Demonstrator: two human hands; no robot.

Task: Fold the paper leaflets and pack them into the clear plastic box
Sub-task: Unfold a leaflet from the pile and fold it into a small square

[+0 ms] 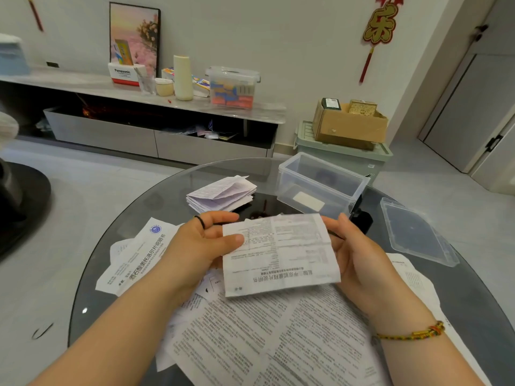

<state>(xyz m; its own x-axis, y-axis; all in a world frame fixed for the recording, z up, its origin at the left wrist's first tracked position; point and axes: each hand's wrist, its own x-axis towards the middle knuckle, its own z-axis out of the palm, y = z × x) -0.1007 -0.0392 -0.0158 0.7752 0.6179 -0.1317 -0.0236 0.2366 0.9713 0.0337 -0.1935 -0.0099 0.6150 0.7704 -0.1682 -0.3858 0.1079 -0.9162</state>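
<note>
Leaflet held above the bench: my left hand pinches its left edge, thumb on top, and my right hand grips the right edge. Loose sheets lie underneath. Folded leaflets rest beside the open clear box, with its lid to the right.

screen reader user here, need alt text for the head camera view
The left hand and right hand hold a printed leaflet above a round glass table strewn with unfolded leaflets. Beyond lie a stack of folded leaflets, an open clear plastic box and its lid.
</note>
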